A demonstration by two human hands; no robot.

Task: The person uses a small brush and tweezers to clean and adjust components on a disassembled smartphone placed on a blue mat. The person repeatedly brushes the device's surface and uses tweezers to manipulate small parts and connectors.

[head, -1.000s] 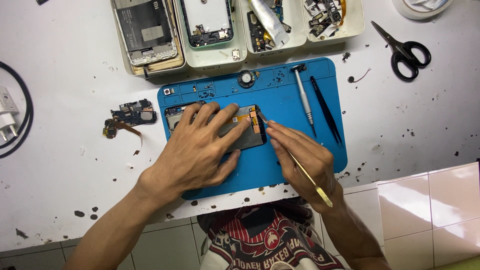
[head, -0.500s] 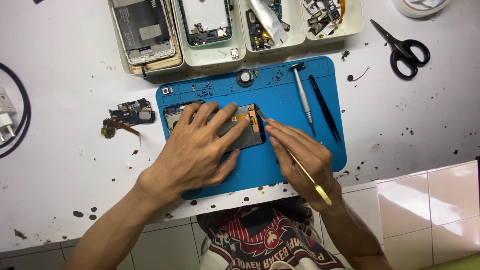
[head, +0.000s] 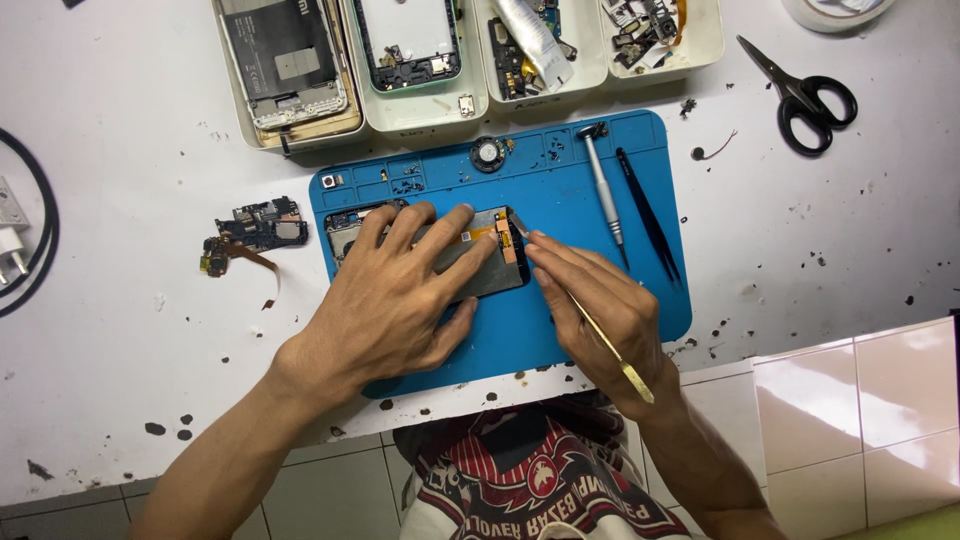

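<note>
An opened phone body (head: 490, 262) lies flat on a blue work mat (head: 600, 160). My left hand (head: 395, 295) rests spread over it, fingers pressing it down and hiding most of it. My right hand (head: 600, 305) grips a thin brass-coloured pry tool (head: 610, 345) like a pen. The tool's tip touches the phone's right end, next to an orange flex strip (head: 505, 240).
A grey screwdriver (head: 603, 195) and black tweezers (head: 650, 215) lie on the mat's right side, a small round part (head: 487, 154) at its top. Trays (head: 420, 105) with phone parts stand behind. Black scissors (head: 805, 95) lie far right, a circuit board (head: 255, 230) left, a black cable (head: 40, 215) at the left edge.
</note>
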